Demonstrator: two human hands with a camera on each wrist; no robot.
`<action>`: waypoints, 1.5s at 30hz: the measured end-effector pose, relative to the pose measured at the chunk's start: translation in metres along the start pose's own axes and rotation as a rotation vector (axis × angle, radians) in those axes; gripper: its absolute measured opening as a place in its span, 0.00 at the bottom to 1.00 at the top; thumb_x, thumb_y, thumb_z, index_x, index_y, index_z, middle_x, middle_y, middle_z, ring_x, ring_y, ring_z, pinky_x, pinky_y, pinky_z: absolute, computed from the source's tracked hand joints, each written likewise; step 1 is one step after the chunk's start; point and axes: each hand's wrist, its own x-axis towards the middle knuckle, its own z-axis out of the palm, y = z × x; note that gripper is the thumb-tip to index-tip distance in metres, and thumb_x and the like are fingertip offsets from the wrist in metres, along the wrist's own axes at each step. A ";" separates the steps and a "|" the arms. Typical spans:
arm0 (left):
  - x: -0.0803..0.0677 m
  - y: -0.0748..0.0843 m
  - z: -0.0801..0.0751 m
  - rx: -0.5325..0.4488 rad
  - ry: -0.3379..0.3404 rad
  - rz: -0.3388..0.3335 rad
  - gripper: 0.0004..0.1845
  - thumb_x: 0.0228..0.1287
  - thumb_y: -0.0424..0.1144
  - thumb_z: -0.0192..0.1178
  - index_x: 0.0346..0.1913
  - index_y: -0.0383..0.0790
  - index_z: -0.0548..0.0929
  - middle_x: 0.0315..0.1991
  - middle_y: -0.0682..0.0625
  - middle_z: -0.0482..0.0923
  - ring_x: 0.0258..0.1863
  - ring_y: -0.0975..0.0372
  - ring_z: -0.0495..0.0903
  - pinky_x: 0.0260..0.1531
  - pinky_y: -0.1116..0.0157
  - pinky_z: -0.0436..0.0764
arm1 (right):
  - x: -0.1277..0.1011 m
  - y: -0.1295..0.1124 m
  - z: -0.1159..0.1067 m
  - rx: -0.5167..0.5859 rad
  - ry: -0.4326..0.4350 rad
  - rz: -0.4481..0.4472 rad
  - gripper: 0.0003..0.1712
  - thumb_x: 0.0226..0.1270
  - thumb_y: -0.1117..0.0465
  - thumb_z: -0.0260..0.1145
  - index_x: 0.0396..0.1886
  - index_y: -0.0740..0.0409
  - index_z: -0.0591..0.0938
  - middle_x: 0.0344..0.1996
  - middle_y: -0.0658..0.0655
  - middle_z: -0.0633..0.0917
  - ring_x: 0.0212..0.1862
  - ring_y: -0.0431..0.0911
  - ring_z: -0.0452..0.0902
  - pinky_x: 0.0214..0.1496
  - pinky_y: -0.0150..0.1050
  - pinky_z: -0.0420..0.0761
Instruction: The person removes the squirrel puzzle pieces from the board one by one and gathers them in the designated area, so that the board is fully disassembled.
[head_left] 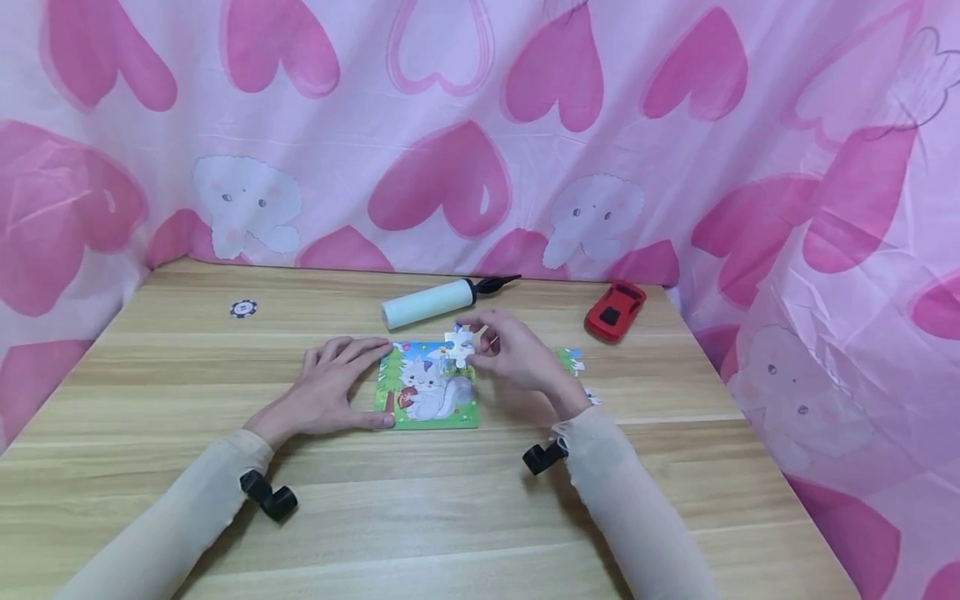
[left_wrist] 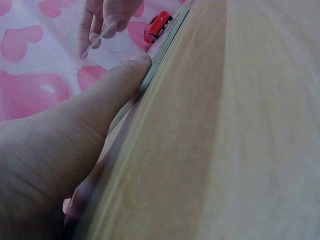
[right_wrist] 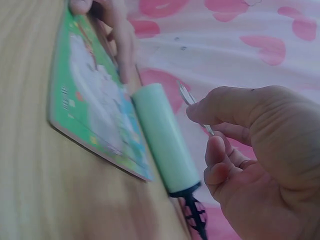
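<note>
A square jigsaw puzzle board (head_left: 431, 392) with a pale squirrel picture and a green border lies flat on the table. My left hand (head_left: 330, 387) spans its left side, thumb at the lower left corner and straight fingertips at the upper left one. In the left wrist view, the thumb (left_wrist: 132, 70) rests along the board's edge. Above the board's upper right part, my right hand (head_left: 517, 354) pinches a jigsaw piece (head_left: 459, 347) between thumb and fingers. The right wrist view shows this piece (right_wrist: 186, 94) edge-on, raised off the board.
Loose jigsaw pieces (head_left: 572, 360) lie right of the board, partly behind my right wrist. Behind the board lies a pale hand pump (head_left: 429, 304) with a black nozzle. A red toy car (head_left: 615, 312) sits at the back right, a poker chip (head_left: 243, 309) at the back left.
</note>
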 end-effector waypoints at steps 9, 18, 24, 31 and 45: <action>-0.002 0.000 0.000 0.000 -0.002 0.001 0.66 0.53 0.81 0.74 0.89 0.51 0.64 0.88 0.48 0.60 0.82 0.42 0.55 0.69 0.36 0.58 | -0.007 -0.003 -0.031 -0.037 0.057 0.011 0.35 0.73 0.66 0.77 0.78 0.52 0.81 0.58 0.56 0.79 0.48 0.51 0.79 0.48 0.42 0.79; -0.001 0.000 0.000 -0.003 -0.002 0.003 0.66 0.53 0.81 0.74 0.89 0.51 0.64 0.88 0.48 0.60 0.82 0.41 0.55 0.70 0.35 0.57 | -0.028 0.005 -0.059 -0.035 0.095 0.027 0.35 0.73 0.67 0.76 0.78 0.52 0.81 0.58 0.58 0.79 0.48 0.50 0.79 0.47 0.40 0.78; -0.001 0.000 0.000 -0.005 -0.001 0.001 0.65 0.53 0.81 0.74 0.89 0.51 0.65 0.88 0.48 0.60 0.82 0.41 0.55 0.69 0.35 0.57 | -0.045 0.016 -0.069 -0.073 0.120 0.074 0.35 0.73 0.66 0.77 0.78 0.52 0.81 0.59 0.56 0.80 0.49 0.50 0.79 0.47 0.40 0.78; -0.001 0.000 0.000 -0.003 -0.005 -0.004 0.65 0.54 0.81 0.74 0.89 0.51 0.65 0.88 0.48 0.60 0.82 0.41 0.55 0.69 0.35 0.57 | -0.060 0.029 -0.071 -0.066 0.127 0.088 0.35 0.72 0.68 0.78 0.77 0.54 0.81 0.56 0.61 0.80 0.46 0.50 0.79 0.45 0.37 0.76; -0.002 0.000 -0.001 -0.004 0.000 -0.001 0.66 0.53 0.81 0.74 0.89 0.51 0.65 0.88 0.48 0.60 0.82 0.41 0.55 0.69 0.35 0.57 | -0.086 0.052 -0.065 0.024 0.038 0.137 0.32 0.72 0.66 0.80 0.74 0.58 0.83 0.47 0.61 0.82 0.42 0.51 0.76 0.39 0.36 0.77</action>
